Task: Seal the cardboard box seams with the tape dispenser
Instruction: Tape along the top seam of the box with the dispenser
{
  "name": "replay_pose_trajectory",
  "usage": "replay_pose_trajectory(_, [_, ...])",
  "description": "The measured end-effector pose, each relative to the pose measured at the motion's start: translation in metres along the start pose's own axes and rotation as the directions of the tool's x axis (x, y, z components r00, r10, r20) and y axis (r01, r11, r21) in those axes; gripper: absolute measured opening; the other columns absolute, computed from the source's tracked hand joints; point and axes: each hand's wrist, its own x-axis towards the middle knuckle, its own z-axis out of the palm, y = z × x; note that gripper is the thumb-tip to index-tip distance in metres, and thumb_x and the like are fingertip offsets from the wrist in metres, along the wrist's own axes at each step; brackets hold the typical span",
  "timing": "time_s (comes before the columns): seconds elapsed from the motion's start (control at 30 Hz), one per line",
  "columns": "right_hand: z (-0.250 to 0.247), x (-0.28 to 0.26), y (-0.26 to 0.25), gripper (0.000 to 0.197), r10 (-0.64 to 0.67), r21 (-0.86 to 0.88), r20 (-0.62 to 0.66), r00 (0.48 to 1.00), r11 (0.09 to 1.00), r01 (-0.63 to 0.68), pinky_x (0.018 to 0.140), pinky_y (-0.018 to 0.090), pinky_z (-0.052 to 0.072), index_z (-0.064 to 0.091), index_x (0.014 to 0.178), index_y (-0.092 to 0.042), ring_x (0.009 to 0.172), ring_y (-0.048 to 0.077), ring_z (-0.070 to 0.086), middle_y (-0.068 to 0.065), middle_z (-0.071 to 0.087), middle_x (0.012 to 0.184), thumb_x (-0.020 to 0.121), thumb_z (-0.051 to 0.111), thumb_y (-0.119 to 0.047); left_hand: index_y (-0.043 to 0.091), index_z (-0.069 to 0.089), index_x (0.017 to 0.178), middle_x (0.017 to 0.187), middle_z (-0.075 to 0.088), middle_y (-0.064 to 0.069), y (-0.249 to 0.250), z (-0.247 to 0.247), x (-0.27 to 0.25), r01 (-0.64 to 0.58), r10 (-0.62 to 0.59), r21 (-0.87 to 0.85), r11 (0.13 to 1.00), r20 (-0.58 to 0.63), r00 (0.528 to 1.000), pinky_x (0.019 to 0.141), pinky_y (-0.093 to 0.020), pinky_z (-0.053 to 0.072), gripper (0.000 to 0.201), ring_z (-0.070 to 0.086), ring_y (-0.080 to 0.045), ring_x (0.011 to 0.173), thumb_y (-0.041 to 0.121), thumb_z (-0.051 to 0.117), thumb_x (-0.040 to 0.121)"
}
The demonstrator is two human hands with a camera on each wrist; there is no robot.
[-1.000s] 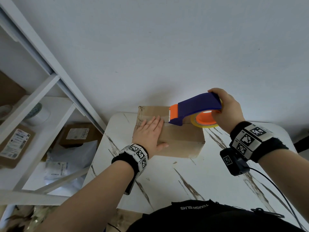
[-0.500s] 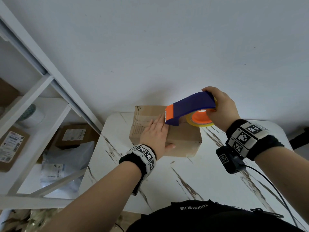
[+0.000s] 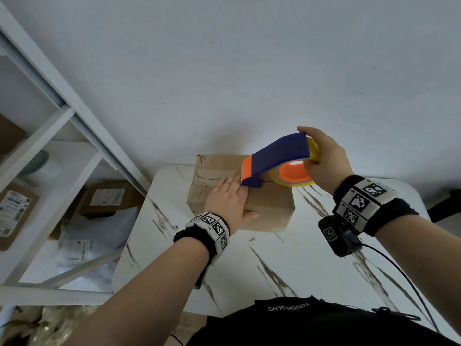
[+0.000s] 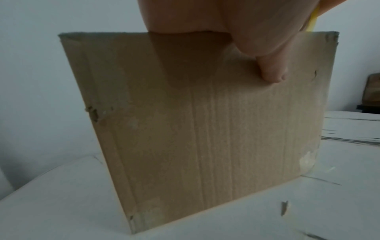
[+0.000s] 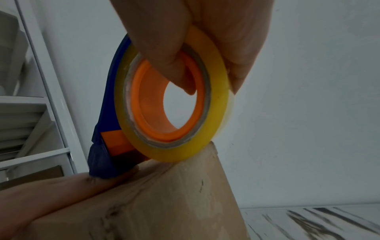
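Observation:
A brown cardboard box (image 3: 269, 208) sits at the far side of the white marbled table (image 3: 299, 265). My left hand (image 3: 228, 199) lies flat on the box top with straight fingers, its thumb (image 4: 271, 71) hanging down the near side of the box (image 4: 205, 129). My right hand (image 3: 324, 161) grips the blue and orange tape dispenser (image 3: 277, 158) with its yellowish tape roll (image 5: 174, 104); a finger hooks through the orange core. The dispenser's front end rests on the box top (image 5: 164, 203), right beside my left fingertips.
A white shelf frame (image 3: 62, 136) stands left of the table, holding labelled parcels (image 3: 15, 211) and plastic mailers (image 3: 82, 236). A plain wall rises directly behind the box. A dark object (image 3: 446, 203) sits beyond the table's right edge.
The dispenser has moved left along the box top, and its front end now touches down beside my left fingers. My left hand stays flat on the box.

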Motion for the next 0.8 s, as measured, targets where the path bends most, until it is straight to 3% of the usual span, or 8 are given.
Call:
replay_pose_trajectory(0.13, [-0.005, 0.002, 0.002, 0.072, -0.01, -0.033, 0.056, 0.998, 0.999, 0.012, 0.085, 0.026, 0.035, 0.046, 0.135, -0.024, 0.11, 0.033, 0.05, 0.017, 0.054, 0.12, 0.074, 0.045, 0.014, 0.013, 0.016, 0.147, 0.159, 0.003, -0.008, 0.001, -0.001, 0.001, 0.007, -0.007, -0.011, 1.0, 0.018, 1.0, 0.118, -0.032, 0.0, 0.082, 0.004, -0.017, 0.146, 0.058, 0.045, 0.086])
replay_pose_trajectory(0.3, [-0.012, -0.001, 0.006, 0.077, -0.013, -0.039, 0.091, 0.996, 0.999, 0.016, 0.082, 0.021, 0.031, 0.038, 0.139, -0.029, 0.11, 0.029, 0.048, 0.014, 0.052, 0.125, 0.075, 0.043, 0.013, 0.012, 0.011, 0.148, 0.159, -0.001, -0.007, 0.003, -0.001, 0.001, 0.019, -0.019, -0.011, 1.0, 0.044, 0.999, 0.119, -0.032, 0.001, 0.082, 0.002, -0.015, 0.146, 0.056, 0.045, 0.088])
replay_pose_trajectory(0.47, [-0.03, -0.007, 0.027, 0.075, 0.018, -0.009, 0.034, 0.999, 1.0, -0.017, 0.079, 0.027, 0.036, 0.039, 0.137, -0.031, 0.095, 0.029, 0.052, 0.013, 0.056, 0.119, 0.075, 0.043, 0.011, 0.011, -0.002, 0.149, 0.159, -0.007, -0.005, 0.002, 0.0, 0.002, 0.039, -0.039, 0.009, 0.999, 0.074, 0.997, 0.12, -0.032, 0.001, 0.087, -0.001, -0.015, 0.146, 0.057, 0.041, 0.089])
replay_pose_trajectory(0.57, [-0.054, -0.013, 0.049, 0.071, 0.083, -0.009, -0.018, 0.996, 0.996, -0.083, 0.075, 0.027, 0.035, 0.041, 0.136, -0.029, 0.084, 0.025, 0.047, 0.011, 0.057, 0.109, 0.077, 0.041, 0.011, 0.011, -0.004, 0.149, 0.159, -0.009, -0.005, 0.004, -0.001, 0.004, 0.04, -0.043, 0.039, 0.998, 0.086, 0.995, 0.119, -0.031, -0.001, 0.087, -0.004, -0.014, 0.146, 0.057, 0.04, 0.089])
replay_pose_trajectory(0.8, [-0.049, -0.02, 0.062, 0.071, 0.084, 0.002, -0.035, 0.996, 0.996, -0.084, 0.08, 0.028, 0.036, 0.043, 0.135, -0.025, 0.09, 0.023, 0.046, 0.017, 0.054, 0.119, 0.076, 0.039, 0.014, 0.013, -0.006, 0.148, 0.158, -0.01, -0.002, 0.011, -0.007, 0.004, 0.094, -0.098, 0.058, 0.994, 0.072, 0.993, 0.119, -0.034, -0.002, 0.092, -0.005, -0.014, 0.146, 0.059, 0.044, 0.086])
